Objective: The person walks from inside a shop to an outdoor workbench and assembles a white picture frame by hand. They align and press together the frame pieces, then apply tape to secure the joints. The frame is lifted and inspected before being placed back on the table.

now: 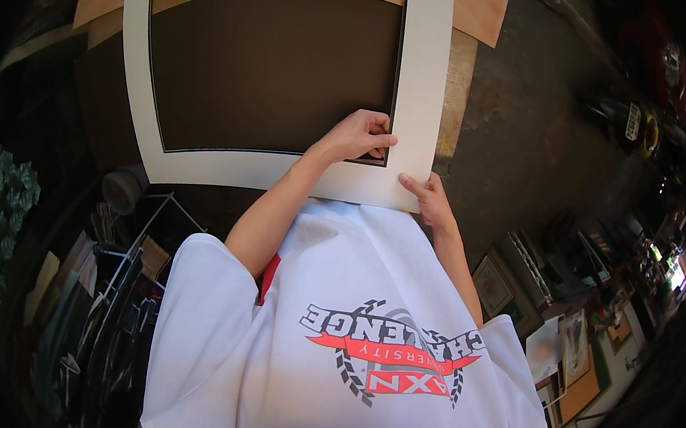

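Observation:
A large white rectangular mat board (228, 165), with a dark line around its inner opening, lies in front of me, its near edge close to my shirt. At the opening's near right corner, my left hand (360, 135) has its fingers curled and closed over the inner edge. One digit rests on the white border, and some fingertips pass into the opening, partly hidden. My right hand (428, 198) grips the board's outer near right corner, thumb on top and the other fingers mostly underneath.
Thin wooden sheets (481, 1) lie beneath the board, above a wooden table edge (457, 95). A dark brown surface (277, 67) shows through the opening. Racks of flat items (117, 285) stand at left, framed pieces (495, 283) at lower right, and a motorcycle (635, 122) at far right.

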The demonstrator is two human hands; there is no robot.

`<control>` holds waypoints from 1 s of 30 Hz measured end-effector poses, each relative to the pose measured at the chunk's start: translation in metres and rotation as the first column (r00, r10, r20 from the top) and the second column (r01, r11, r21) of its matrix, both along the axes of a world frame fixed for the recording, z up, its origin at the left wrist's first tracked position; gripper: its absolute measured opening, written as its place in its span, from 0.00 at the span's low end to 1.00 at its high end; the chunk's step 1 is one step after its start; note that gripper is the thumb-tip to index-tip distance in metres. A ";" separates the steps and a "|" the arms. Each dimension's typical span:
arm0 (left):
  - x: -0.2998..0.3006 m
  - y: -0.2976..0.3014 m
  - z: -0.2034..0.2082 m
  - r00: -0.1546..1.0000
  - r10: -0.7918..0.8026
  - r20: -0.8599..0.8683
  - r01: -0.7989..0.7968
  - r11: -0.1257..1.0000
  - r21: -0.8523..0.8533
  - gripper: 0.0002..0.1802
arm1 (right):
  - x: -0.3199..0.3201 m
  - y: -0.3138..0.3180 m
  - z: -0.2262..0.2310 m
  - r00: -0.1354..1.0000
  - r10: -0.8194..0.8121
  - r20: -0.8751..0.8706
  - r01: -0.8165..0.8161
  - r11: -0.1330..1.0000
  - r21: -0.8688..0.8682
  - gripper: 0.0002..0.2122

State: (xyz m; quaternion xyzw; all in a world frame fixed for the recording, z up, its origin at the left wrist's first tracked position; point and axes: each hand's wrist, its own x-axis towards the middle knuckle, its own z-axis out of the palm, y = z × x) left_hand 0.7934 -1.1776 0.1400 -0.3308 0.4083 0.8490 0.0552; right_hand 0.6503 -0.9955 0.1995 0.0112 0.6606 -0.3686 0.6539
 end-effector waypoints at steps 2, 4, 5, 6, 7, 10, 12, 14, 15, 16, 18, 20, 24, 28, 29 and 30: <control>0.000 -0.001 0.001 1.000 -0.009 0.001 0.009 1.000 0.004 0.12 | -0.002 -0.002 -0.001 0.999 -0.029 0.031 0.029 1.000 -0.009 0.16; 0.000 -0.001 0.002 1.000 -0.016 0.008 0.016 1.000 0.001 0.12 | -0.007 -0.009 -0.004 0.993 -0.081 0.085 0.080 0.997 0.020 0.16; 0.000 -0.001 0.002 1.000 -0.020 0.014 0.020 1.000 -0.003 0.12 | -0.011 -0.015 -0.007 0.989 -0.124 0.085 0.130 0.989 -0.066 0.16; -0.001 0.000 0.002 1.000 -0.024 0.020 0.024 1.000 -0.005 0.12 | -0.017 -0.024 -0.012 0.984 -0.164 0.072 0.170 0.982 -0.087 0.16; -0.001 0.000 0.002 1.000 -0.016 0.013 0.016 1.000 -0.006 0.12 | -0.024 -0.034 -0.017 0.979 -0.195 0.065 0.202 0.972 -0.120 0.16; 0.000 0.001 0.004 1.000 -0.010 0.013 0.010 1.000 -0.020 0.11 | -0.048 -0.061 -0.030 0.988 -0.037 0.150 0.056 0.991 -0.122 0.16; 0.000 0.001 0.005 0.999 -0.015 0.038 0.017 0.998 -0.056 0.11 | -0.052 -0.070 -0.033 0.990 0.012 0.142 0.004 0.994 -0.111 0.15; 0.000 0.000 0.005 1.000 -0.002 0.025 0.003 0.999 -0.044 0.12 | -0.050 -0.072 -0.033 0.990 0.034 0.135 -0.018 0.993 -0.117 0.15; 0.001 0.000 0.005 1.000 0.003 0.028 -0.002 0.999 -0.042 0.12 | -0.048 -0.072 -0.031 0.994 0.019 0.110 -0.004 0.992 -0.128 0.15; 0.000 0.000 0.005 1.000 0.006 0.028 -0.005 0.999 -0.042 0.13 | -0.046 -0.072 -0.030 0.996 0.002 0.086 0.009 0.991 -0.130 0.15; -0.001 0.000 0.004 0.999 -0.010 0.037 0.012 0.999 -0.048 0.13 | -0.046 -0.076 -0.029 0.998 -0.018 0.062 0.026 0.991 -0.135 0.15; -0.001 0.000 0.004 1.000 0.004 0.025 -0.003 0.999 -0.049 0.12 | -0.051 -0.082 -0.030 0.998 -0.023 0.058 0.030 0.992 -0.120 0.15; -0.002 0.002 0.006 0.999 0.035 0.011 -0.034 0.998 -0.047 0.12 | -0.064 -0.097 -0.036 0.995 -0.015 0.099 0.029 0.990 -0.140 0.15; 0.001 0.002 0.007 1.000 0.001 0.029 0.001 0.998 -0.055 0.13 | -0.064 -0.098 -0.036 0.991 -0.001 0.134 0.019 0.990 -0.138 0.16; 0.001 0.003 0.007 1.000 0.000 0.029 0.002 0.998 -0.058 0.13 | -0.064 -0.099 -0.036 0.989 0.002 0.145 0.013 0.994 -0.108 0.16; 0.001 0.005 0.007 0.999 -0.003 0.033 0.005 0.998 -0.058 0.12 | -0.065 -0.100 -0.037 0.989 -0.010 0.145 0.031 0.990 -0.140 0.16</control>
